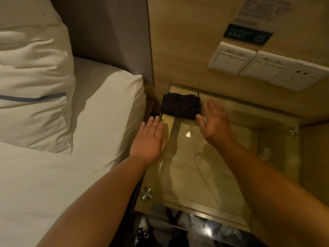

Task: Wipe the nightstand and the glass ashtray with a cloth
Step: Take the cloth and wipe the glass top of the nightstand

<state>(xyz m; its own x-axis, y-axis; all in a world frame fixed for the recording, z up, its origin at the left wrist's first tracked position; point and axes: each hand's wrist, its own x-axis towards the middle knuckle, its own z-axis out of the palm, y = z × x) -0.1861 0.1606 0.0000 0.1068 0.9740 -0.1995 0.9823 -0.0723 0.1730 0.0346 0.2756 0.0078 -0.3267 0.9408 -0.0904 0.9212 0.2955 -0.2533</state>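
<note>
A white-sheeted bed mattress (99,107) fills the left half, from seven to ten o'clock. A plump white pillow with a thin blue stripe (33,90) is propped at nine to eleven o'clock, against a grey upholstered headboard (110,32) at twelve. A tan wood-grain wall panel (187,41) is seen at one o'clock, carrying white rocker light switches (231,58), a white wall socket (295,77) beside them, and a dark rectangular sign (247,34) above, its text blurred. Dark lace-up shoes (146,234) are visible at six o'clock.

White bed (92,107), wood-panelled wall (187,41) with switches (231,58), dim warm light.
</note>
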